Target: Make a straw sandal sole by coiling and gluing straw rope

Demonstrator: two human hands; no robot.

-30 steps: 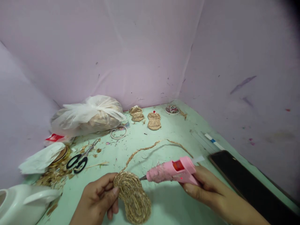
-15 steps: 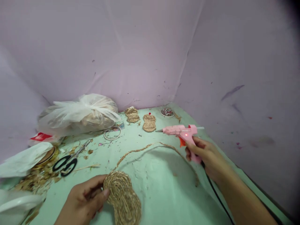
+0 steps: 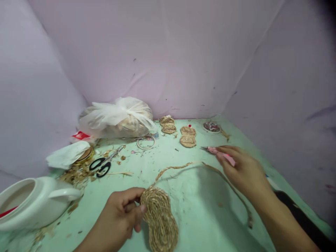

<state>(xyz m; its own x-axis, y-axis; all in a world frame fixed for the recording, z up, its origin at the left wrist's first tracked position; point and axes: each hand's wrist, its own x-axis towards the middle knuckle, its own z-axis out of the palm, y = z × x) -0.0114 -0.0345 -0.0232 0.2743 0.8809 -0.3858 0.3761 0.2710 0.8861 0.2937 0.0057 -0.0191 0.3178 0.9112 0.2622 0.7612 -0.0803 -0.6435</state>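
coiled mat (image 3: 160,220) pinched by its edge in left hand (image 3: 118,215), well apart from right hand (image 3: 245,171) closed around glue gun (image 3: 228,158)

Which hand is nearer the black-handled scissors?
Left. The left hand is below and slightly right of the scissors in view; the right hand is much farther right.

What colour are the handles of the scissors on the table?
The handles of the scissors are black, seen in the head view.
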